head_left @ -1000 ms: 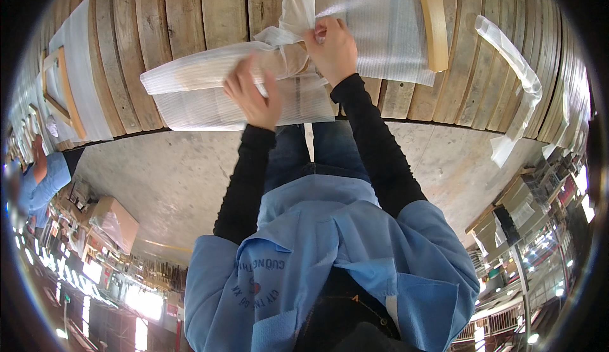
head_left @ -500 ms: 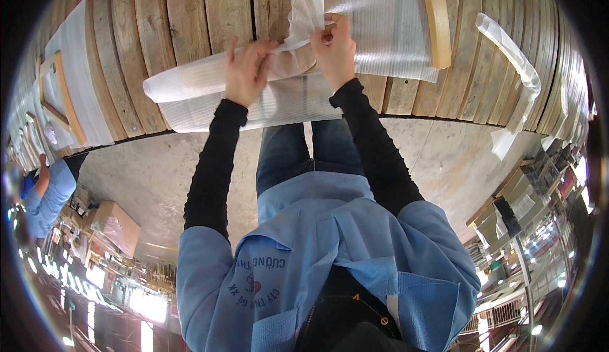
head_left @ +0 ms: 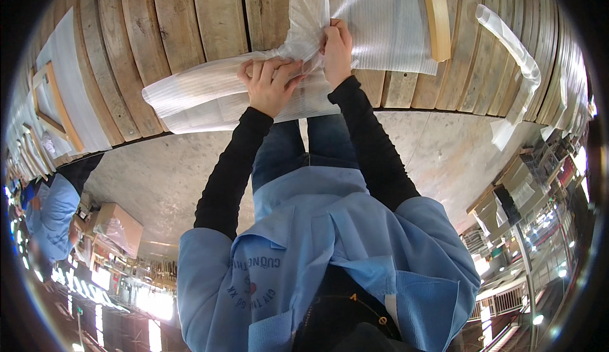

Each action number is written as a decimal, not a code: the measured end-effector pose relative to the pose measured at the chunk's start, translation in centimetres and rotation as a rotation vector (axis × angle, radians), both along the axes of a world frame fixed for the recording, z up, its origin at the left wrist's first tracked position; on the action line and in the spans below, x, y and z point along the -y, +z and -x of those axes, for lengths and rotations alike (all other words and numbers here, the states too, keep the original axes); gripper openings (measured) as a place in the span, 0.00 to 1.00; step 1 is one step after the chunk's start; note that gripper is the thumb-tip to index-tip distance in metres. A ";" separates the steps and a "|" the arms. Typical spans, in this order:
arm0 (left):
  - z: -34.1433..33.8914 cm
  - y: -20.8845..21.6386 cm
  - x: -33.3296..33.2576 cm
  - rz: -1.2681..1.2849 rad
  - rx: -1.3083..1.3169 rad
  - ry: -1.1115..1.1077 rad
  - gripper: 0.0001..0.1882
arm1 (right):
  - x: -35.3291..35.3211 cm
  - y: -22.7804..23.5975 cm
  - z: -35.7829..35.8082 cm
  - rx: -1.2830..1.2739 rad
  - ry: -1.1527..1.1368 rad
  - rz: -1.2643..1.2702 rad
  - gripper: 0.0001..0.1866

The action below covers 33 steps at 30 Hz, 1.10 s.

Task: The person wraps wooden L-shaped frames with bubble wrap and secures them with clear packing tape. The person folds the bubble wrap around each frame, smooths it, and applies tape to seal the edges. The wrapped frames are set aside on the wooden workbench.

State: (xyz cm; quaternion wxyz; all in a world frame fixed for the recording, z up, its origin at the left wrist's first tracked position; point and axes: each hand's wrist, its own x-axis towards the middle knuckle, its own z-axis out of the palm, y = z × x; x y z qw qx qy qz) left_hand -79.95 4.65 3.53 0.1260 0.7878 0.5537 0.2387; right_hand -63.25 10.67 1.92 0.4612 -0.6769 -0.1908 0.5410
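White translucent foam wrap (head_left: 196,92) is folded around a long piece, its wood tone showing faintly through, at the near edge of the slatted table. My left hand (head_left: 269,85) curls its fingers over this wrapped length and grips the foam near the corner. At the same corner my right hand (head_left: 338,54) pinches the gathered foam between thumb and fingers. From there another wrapped strip (head_left: 307,16) runs away from me to the top edge. Right of it a flat foam sheet (head_left: 387,28) lies under a bare light-wood bar (head_left: 434,16).
The table (head_left: 222,16) is made of worn wooden slats. A rolled foam strip (head_left: 517,54) hangs over its right edge. At left, a wooden frame (head_left: 57,108) rests on another foam sheet (head_left: 79,85). A co-worker in blue (head_left: 54,215) stands at far left, near a cardboard box (head_left: 117,225).
My left hand has moved right and closed on the wrapped foam at the corner. The right hand keeps its pinch, shifted slightly. The co-worker at left has changed posture.
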 end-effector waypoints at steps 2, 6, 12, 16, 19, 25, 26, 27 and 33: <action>-0.1 -0.6 0.2 0.018 -0.004 0.024 0.20 | 0.0 -0.7 0.1 0.138 0.056 -0.062 0.12; 0.1 -1.3 -0.4 0.023 -0.017 0.037 0.20 | -0.9 0.6 -0.2 0.303 0.255 -0.150 0.24; -0.9 -0.6 -2.8 -0.045 0.036 0.077 0.17 | -3.2 0.2 -0.6 0.387 0.355 -0.212 0.28; -1.2 -1.3 -0.6 -0.188 0.093 0.294 0.18 | -2.8 0.3 -0.4 0.421 0.342 -0.190 0.29; 1.2 -2.6 0.9 -0.103 0.018 0.263 0.15 | -1.5 1.5 -0.1 0.528 0.363 -0.191 0.29; 2.1 -1.4 0.7 -0.142 -0.025 0.120 0.09 | 0.1 2.5 -0.5 0.544 0.405 -0.046 0.27; 2.2 -1.9 1.3 -0.132 -0.015 0.116 0.09 | 0.1 2.0 -0.8 0.484 0.425 -0.025 0.26; 2.2 -2.2 1.8 -0.122 -0.005 0.111 0.09 | 0.0 1.6 -1.1 0.425 0.444 -0.004 0.26; 2.7 -2.9 2.6 -0.001 -0.092 0.099 0.09 | 0.7 3.6 -1.3 0.198 0.402 0.005 0.14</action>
